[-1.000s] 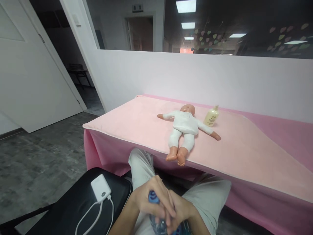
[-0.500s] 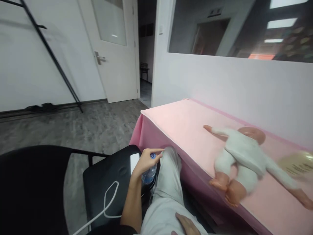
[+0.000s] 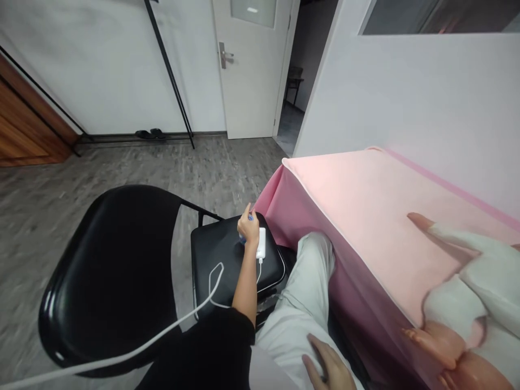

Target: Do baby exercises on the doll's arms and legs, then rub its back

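Observation:
My left hand [image 3: 248,226] is closed around the top of a water bottle, mostly hidden behind my fingers; a bit of its blue cap [image 3: 251,217] shows. This hand is over the black seat [image 3: 221,246] of a chair. Right beside my wrist lies a white power bank [image 3: 262,243], with a white cable [image 3: 217,284] looping over the seat. Low in the view, my right hand [image 3: 332,368] rests on my light trousers [image 3: 311,292], fingers spread, with nothing in it.
A table under a pink cloth [image 3: 341,187] stands to my right, bearing a baby doll [image 3: 483,281] in white clothing. The black chair back [image 3: 117,271] is on the left. Ahead are a white door [image 3: 252,81], a black rack [image 3: 168,65] and dark shoes [image 3: 150,134].
My left hand has carried the bottle from beside my knee leftward, past the power bank, over the seat. The view has swung left and down. My right hand stays on my lap.

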A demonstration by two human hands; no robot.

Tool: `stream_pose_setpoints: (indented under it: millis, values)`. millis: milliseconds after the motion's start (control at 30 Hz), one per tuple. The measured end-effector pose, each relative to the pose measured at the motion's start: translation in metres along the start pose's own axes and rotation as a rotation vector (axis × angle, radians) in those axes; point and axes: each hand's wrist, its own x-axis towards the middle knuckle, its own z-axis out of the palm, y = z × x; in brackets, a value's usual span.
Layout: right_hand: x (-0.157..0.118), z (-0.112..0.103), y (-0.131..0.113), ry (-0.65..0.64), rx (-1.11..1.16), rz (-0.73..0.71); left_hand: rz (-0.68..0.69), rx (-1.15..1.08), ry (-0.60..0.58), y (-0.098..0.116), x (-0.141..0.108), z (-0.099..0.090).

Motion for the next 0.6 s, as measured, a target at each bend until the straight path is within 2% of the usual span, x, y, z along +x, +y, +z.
stream_pose_setpoints:
  millis: [133,300,467,600]
  values:
    - [-0.001,-0.009,0.003,-0.038,0.031,-0.042,-0.038,-0.033,0.093,-0.034,0.017,0.015]
    - [-0.002,-0.013,-0.012,0.018,0.047,0.046,-0.058,-0.021,0.137,-0.065,0.039,0.009]
    - [-0.003,-0.019,-0.022,-0.014,0.075,0.097,-0.009,0.019,0.165,-0.076,0.047,0.003]
    - [-0.005,-0.022,-0.023,-0.021,0.107,0.138,0.021,0.08,0.14,-0.078,0.054,-0.005]
